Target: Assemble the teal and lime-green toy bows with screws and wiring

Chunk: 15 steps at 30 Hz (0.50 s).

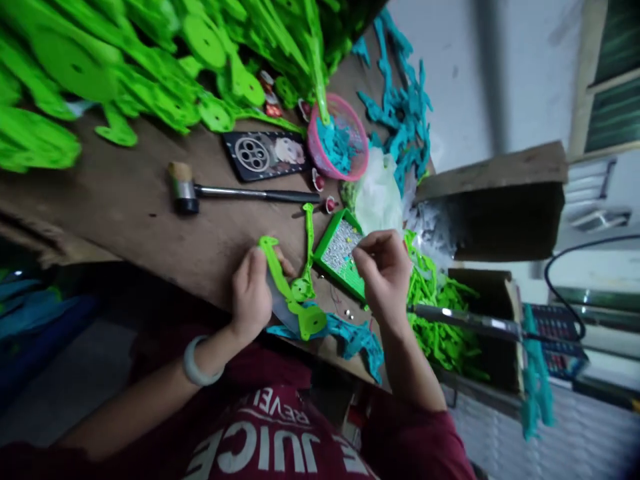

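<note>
Spreading out before me is a brown worktop [130,200], with a great heap of lime-green plastic pieces [150,67] along its far left. The person wears a maroon shirt [280,453] printed in white; I can read JUICE, while a smaller line starting REVE is partly lost in folds. A tangle of teal plastic pieces [413,127] lies at the far right. A long-handled mallet [250,193] with a tan-and-black head rests near a flat black rectangle [265,157] bearing a ring pattern. The person's left hand [253,293] is clamped on a slender lime-green plastic strip [287,290] with a round end, by the table's front edge. The right hand [387,273], fingertips pinched together, is at a green rectangular tray [327,238] of small silvery bits; whether it grips anything, I cannot tell. A round pink basket [313,148] holds teal scraps. Some shiny metal bits [349,313] lie loose near the tray.
</note>
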Available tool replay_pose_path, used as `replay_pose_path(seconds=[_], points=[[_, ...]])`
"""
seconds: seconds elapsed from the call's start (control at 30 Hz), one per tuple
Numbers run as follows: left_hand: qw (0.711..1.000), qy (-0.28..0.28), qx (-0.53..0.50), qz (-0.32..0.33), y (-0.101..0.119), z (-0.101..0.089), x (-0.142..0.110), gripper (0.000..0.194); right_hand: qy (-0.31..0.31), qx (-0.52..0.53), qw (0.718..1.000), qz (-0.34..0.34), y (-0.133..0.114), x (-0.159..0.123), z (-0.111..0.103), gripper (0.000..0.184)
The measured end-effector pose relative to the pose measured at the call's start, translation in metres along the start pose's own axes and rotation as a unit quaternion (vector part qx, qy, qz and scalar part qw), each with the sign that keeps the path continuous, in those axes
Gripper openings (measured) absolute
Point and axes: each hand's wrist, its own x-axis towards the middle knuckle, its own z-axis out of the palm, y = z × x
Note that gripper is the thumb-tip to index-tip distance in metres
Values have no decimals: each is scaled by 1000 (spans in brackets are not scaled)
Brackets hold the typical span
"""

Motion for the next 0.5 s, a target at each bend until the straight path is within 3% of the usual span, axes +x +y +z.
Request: replay_pose_path(seconds=[0.13, 0.27, 0.4, 0.5], points=[[999, 23, -30, 11, 9, 7, -3, 46, -42, -94, 995, 10, 11, -78, 3, 17], [998, 28, -14, 62, 14, 10, -7, 49, -16, -97, 994, 50, 20, -136, 26, 38], [993, 7, 6, 116, 15, 10, -9, 49, 1, -33, 997, 71, 29, -150, 34, 40], [990, 21, 29, 133, 16, 12, -13, 47, -34, -15, 997, 68, 32, -143, 25, 36]])
